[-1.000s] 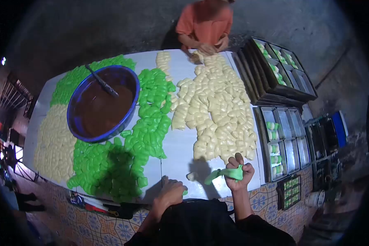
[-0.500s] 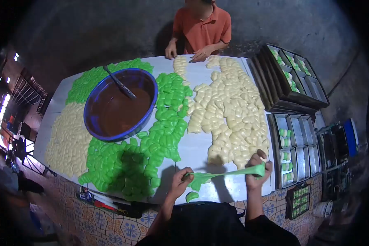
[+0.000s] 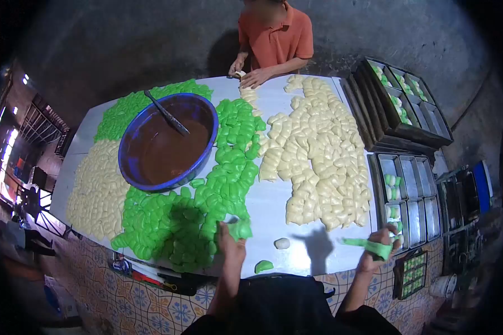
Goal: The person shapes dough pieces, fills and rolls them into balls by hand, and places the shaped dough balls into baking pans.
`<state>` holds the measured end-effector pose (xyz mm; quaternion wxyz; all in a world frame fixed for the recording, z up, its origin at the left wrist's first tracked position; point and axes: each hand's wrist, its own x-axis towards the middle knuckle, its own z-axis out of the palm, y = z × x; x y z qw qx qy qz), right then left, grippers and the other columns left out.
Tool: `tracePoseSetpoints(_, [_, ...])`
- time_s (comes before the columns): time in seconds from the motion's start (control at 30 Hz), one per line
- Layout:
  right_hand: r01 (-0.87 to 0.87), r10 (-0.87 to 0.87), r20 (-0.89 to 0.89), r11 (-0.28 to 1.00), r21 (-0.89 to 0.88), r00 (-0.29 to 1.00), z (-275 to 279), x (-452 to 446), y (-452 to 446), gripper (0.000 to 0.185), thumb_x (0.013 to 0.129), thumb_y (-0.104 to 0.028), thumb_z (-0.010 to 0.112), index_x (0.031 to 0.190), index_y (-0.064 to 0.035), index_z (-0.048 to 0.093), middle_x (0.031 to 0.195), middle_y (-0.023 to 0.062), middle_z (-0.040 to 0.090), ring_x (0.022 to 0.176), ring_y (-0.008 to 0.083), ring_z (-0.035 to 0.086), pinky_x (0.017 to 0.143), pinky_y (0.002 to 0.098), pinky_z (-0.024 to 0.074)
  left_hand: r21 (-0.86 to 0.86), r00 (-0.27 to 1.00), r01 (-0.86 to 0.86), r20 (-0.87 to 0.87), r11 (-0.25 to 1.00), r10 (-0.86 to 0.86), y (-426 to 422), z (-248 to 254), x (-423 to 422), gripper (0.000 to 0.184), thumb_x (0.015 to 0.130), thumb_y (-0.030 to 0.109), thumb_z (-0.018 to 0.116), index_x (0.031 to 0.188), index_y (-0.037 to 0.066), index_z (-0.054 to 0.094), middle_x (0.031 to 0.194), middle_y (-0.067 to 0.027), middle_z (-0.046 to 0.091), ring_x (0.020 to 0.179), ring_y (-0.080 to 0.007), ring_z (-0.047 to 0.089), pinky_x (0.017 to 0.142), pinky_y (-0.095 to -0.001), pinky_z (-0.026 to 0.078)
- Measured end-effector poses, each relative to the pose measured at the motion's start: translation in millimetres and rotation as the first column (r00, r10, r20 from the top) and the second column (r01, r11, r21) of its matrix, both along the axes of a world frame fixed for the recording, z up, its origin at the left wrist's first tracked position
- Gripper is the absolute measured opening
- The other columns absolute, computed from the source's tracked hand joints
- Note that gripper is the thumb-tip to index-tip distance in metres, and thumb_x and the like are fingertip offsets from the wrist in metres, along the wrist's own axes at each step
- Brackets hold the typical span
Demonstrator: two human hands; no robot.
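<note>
The person wears a black top (image 3: 288, 307), so dark that few folds can be made out. The left sleeve (image 3: 199, 325) and right sleeve (image 3: 366, 321) are black too, ending short of the bare forearms (image 3: 354, 293). A small dark strap (image 3: 330, 292) juts out on the right side.

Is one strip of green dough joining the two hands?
No, the green dough in the left hand and the green strip in the right hand are separate, with tabletop showing between them.
</note>
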<state>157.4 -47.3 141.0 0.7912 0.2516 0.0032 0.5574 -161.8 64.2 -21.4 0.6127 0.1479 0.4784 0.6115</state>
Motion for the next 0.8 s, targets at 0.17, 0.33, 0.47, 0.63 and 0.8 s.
tracePoseSetpoints(0.17, [0.394, 0.278, 0.672, 0.634, -0.665, 0.687, -70.4, 35.4, -20.9, 0.036, 0.085, -0.011, 0.059, 0.119, -0.0054, 0.050, 0.076, 0.0058, 0.054, 0.059, 0.0141, 0.051, 0.049, 0.0241, 0.0446, 0.135, 0.986, 0.150, 0.049, 0.979, -0.158, -5.5, 39.8, -10.0, 0.043, 0.098, 0.034, 0.047, 0.131, 0.007, 0.043, 0.124, -0.0085, 0.052, 0.114, -0.0247, 0.052, 0.093, -0.0464, 0.045])
tracePoseSetpoints(0.33, [0.747, 0.780, 0.567, 0.537, -0.391, -0.265, -102.5, 6.3, -10.9, 0.047, 0.086, -0.010, 0.062, 0.130, 0.0011, 0.047, 0.121, 0.0168, 0.054, 0.108, 0.0236, 0.054, 0.082, 0.0326, 0.0497, 0.102, 0.879, 0.281, 0.372, 0.954, -0.298, -20.3, 83.2, 17.1, 0.027, 0.097, 0.019, 0.049, 0.120, 0.006, 0.046, 0.112, -0.0108, 0.056, 0.104, -0.0228, 0.056, 0.092, -0.0381, 0.045])
tracePoseSetpoints(0.47, [0.479, 0.518, 0.850, 0.773, -0.417, -0.096, -51.5, -87.8, 18.6, 0.045, 0.085, -0.008, 0.066, 0.126, 0.0025, 0.052, 0.122, 0.0152, 0.056, 0.112, 0.0224, 0.056, 0.092, 0.0292, 0.0459, 0.277, 0.820, 0.531, 0.069, 0.801, -0.568, -34.2, 66.8, 50.6, 0.018, 0.095, 0.006, 0.049, 0.113, 0.004, 0.048, 0.097, -0.0080, 0.057, 0.087, -0.0143, 0.057, 0.076, -0.0305, 0.048])
tracePoseSetpoints(0.63, [0.570, 0.441, 0.834, 0.798, -0.195, -0.332, -39.5, -89.0, 25.5, 0.022, 0.081, -0.002, 0.069, 0.102, 0.0031, 0.067, 0.096, 0.0134, 0.067, 0.089, 0.0175, 0.061, 0.079, 0.0266, 0.0476, 0.186, 0.882, 0.468, -0.163, 0.864, -0.443, -29.4, 86.1, 47.4, 0.019, 0.093, 0.003, 0.052, 0.112, 0.001, 0.052, 0.083, -0.0079, 0.058, 0.069, -0.0163, 0.057, 0.064, -0.0329, 0.048])
tracePoseSetpoints(0.8, [0.550, 0.457, 0.860, 0.789, -0.274, -0.227, -26.5, -51.4, -3.4, 0.016, 0.080, 0.003, 0.068, 0.096, 0.0032, 0.068, 0.092, 0.0116, 0.066, 0.086, 0.0172, 0.061, 0.076, 0.0282, 0.0488, 0.074, 0.927, 0.130, 0.345, 0.989, -0.148, -23.9, 42.2, -3.4, 0.019, 0.094, 0.017, 0.053, 0.107, 0.004, 0.056, 0.093, -0.0109, 0.060, 0.084, -0.0243, 0.059, 0.074, -0.0413, 0.048])
